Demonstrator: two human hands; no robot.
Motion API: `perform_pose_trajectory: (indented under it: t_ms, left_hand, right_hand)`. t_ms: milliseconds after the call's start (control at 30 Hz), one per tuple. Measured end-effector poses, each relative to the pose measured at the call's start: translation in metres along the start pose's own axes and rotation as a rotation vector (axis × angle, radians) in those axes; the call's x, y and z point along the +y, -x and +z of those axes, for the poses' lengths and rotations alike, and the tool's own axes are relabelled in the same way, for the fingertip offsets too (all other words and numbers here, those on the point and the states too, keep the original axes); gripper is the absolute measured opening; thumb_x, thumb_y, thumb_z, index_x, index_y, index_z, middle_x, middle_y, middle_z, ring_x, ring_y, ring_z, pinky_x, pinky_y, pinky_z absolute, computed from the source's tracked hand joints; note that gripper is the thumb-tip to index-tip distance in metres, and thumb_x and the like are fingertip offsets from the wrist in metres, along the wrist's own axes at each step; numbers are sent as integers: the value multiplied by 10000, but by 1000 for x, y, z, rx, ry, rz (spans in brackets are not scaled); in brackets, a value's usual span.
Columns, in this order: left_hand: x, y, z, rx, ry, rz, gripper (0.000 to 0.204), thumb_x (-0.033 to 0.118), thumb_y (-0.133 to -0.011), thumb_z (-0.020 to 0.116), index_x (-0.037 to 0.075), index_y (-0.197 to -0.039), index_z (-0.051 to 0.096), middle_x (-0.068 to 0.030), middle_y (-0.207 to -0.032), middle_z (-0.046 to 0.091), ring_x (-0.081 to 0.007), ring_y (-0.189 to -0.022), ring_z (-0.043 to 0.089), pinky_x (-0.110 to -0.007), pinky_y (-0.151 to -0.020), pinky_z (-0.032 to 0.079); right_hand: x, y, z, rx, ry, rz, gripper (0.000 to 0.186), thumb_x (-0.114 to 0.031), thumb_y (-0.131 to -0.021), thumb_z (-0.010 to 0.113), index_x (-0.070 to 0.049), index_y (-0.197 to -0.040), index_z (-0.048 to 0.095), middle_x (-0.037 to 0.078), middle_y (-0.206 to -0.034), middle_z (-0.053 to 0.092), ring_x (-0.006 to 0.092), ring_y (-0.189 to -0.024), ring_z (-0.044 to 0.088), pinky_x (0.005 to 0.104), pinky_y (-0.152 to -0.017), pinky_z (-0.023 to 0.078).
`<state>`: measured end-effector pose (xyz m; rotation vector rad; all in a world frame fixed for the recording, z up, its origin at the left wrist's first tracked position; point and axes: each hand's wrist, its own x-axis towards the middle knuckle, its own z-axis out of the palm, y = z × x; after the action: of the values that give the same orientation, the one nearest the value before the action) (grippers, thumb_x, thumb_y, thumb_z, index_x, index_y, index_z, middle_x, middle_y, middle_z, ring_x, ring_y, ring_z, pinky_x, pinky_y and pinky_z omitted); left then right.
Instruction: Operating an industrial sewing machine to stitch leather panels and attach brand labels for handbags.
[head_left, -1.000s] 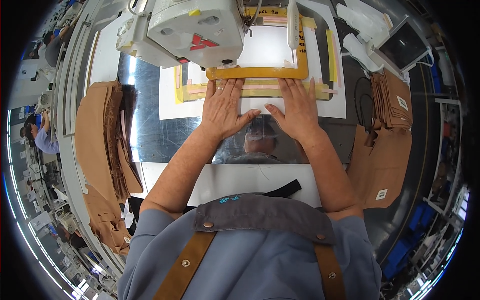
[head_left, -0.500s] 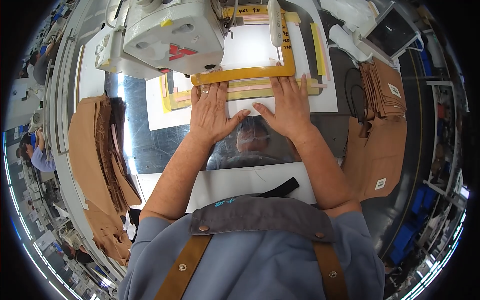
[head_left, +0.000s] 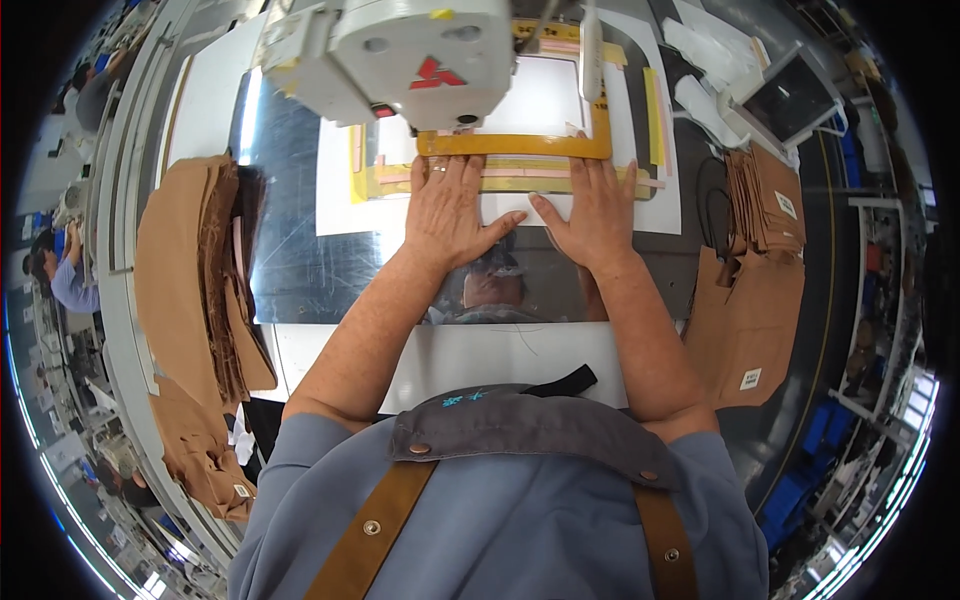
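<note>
My left hand (head_left: pixel 446 212) lies flat with its fingers stretched forward. Its fingertips meet the near bar of a yellow clamp frame (head_left: pixel 500 146) under the sewing machine head (head_left: pixel 425 55). To its right, my right hand (head_left: pixel 595 212) rests flat the same way, fingertips at the frame's right near corner. Both thumbs point inward, apart from each other. Beneath the hands is a white sheet (head_left: pixel 345 220) edged with yellow and pink tape strips (head_left: pixel 525 184). Neither hand grips anything. The machine head hides part of the frame's left side.
A shiny metal plate (head_left: pixel 310 270) covers the table. Brown fabric pieces are stacked at the left (head_left: pixel 185 270) and right (head_left: pixel 750 310). A screen (head_left: pixel 788 95) stands at the far right, near a black cable (head_left: pixel 712 205). Another person (head_left: pixel 72 270) sits in the left background.
The view has shifted and turned slightly, so the machine head and frame appear farther right. Both hands stay flat by the frame's near bar.
</note>
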<state>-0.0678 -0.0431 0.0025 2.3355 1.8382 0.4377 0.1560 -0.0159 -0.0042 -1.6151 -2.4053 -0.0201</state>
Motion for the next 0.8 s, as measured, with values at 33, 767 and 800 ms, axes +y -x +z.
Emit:
perform_pose_trajectory:
  t_ms: [33, 767, 800]
  left_hand:
    - [-4, 2, -2, 5, 31, -22, 1016, 743, -870, 580, -42, -1500, 439, -263, -1520, 466, -434, -1488, 362, -600, -1219, 168]
    - [-5, 16, 9, 143, 171, -18, 998, 726, -894, 523, -40, -1526, 436, -261, -1611, 365, -388, -1559, 244, -600, -1278, 40]
    - [-4, 16, 8, 138, 158, -24, 1001, 737, -896, 512, -32, -1533, 432, -260, -1612, 365, -384, -1559, 247, -603, -1277, 37]
  right_hand:
    - [-3, -3, 1, 6, -16, -41, 868, -576, -958, 608, 34, -1540, 404, 203, -1599, 418, 393, -1476, 387, 673, -1231, 148]
    - [-16, -3, -13, -196, 180, 156, 817, -546, -1013, 533, 5, -1586, 344, 205, -1674, 303, 370, -1559, 265, 657, -1246, 134]
    - [-15, -2, -13, -208, 188, 178, 834, -564, -1016, 521, 13, -1588, 335, 215, -1679, 288, 379, -1566, 246, 650, -1249, 135]
